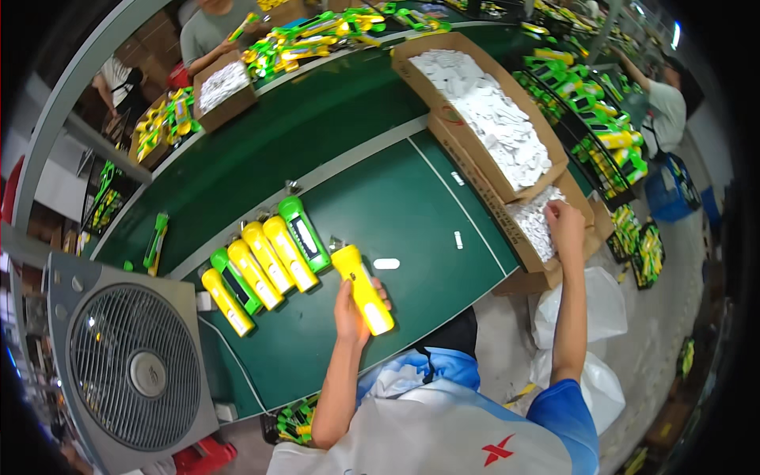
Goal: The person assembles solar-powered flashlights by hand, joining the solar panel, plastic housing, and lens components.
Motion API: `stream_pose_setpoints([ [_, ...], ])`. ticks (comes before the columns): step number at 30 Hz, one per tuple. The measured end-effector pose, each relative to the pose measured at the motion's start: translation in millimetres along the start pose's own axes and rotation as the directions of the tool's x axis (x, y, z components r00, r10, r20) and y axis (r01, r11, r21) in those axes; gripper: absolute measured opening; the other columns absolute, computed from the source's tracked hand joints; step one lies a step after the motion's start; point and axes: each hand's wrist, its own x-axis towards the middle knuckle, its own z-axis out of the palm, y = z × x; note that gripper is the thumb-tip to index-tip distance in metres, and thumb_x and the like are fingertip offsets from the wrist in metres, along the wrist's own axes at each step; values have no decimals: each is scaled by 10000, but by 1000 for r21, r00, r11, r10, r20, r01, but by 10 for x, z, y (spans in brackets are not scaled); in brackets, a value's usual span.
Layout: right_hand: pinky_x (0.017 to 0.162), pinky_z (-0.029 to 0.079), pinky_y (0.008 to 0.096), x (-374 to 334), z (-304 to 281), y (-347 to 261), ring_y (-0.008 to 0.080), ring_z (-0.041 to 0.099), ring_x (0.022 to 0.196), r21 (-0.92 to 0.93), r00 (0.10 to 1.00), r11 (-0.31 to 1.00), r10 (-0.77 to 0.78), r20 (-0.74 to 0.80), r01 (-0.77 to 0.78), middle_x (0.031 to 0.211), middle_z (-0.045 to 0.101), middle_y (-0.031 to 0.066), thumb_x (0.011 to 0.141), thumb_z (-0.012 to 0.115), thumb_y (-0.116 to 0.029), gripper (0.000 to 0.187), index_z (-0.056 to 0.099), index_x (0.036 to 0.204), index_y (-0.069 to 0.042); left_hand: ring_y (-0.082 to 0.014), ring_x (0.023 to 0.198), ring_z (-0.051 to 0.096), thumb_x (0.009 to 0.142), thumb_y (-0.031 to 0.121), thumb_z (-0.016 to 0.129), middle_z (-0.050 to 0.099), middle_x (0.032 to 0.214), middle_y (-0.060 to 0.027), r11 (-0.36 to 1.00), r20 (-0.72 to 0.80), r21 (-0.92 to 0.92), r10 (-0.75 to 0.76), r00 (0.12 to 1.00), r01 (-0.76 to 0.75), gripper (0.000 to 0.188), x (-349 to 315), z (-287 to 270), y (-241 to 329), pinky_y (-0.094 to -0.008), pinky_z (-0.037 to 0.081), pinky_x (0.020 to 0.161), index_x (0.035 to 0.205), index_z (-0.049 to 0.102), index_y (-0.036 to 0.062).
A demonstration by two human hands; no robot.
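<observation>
My left hand (349,313) is wrapped round a yellow flashlight (363,290), held at a slant above the green table (412,207). Over at the right, my right hand (564,225) reaches into a cardboard box (587,207) of small white pieces (532,220). Its fingers are curled together at the pile, and what lies between them is hidden. Left of the held flashlight, several yellow flashlights (255,255) and green flashlights (304,234) lie side by side in a slanted row. One white oval piece (386,264) rests on the table near the held flashlight.
A larger box of white pieces (483,111) stands behind the smaller one. A grey box fan (134,368) is at the table's left end. Beyond runs a green conveyor belt (332,111), with heaped flashlights (317,39) and a person (210,39). White bags (582,317) sit on the floor.
</observation>
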Motion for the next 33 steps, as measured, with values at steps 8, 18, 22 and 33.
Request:
stream_pose_setpoints([
  [8, 768, 567, 434, 20, -103, 29, 355, 719, 800, -162, 978, 983, -55, 201, 89, 837, 737, 178, 801, 735, -186, 185, 776, 922, -51, -290, 840, 655, 994, 161, 525, 598, 1066, -180, 956, -40, 283, 90, 995, -75, 469, -60, 68, 3, -406, 574, 745, 1424, 337, 142],
  [18, 695, 552, 343, -362, -252, -567, 241, 726, 742, 213, 954, 977, 82, -288, -20, 850, 760, 132, 882, 741, -196, 190, 776, 954, -24, -252, 652, 649, 970, 129, 586, 574, 972, -139, 939, -10, 330, 101, 995, -92, 565, -26, 90, -54, -378, 571, 544, 1445, 282, 168],
  [22, 672, 522, 242, -967, -11, -1472, 107, 684, 759, 724, 995, 683, 65, 69, -95, 839, 760, 62, 842, 791, -86, 131, 774, 940, 0, -247, 712, 665, 960, 71, 608, 575, 1032, -144, 912, 47, 370, 169, 984, -174, 546, 5, 100, -95, -368, 582, 633, 1413, 308, 129],
  [33, 619, 547, 317, -1325, 837, -2606, 244, 705, 709, 773, 776, 478, -631, -29, 417, 855, 745, 128, 787, 796, -20, 143, 751, 922, -1, -153, 658, 639, 998, 50, 565, 591, 888, -87, 878, -41, 442, 227, 973, -186, 457, 1, 141, -54, -287, 541, 563, 1377, 312, 84],
])
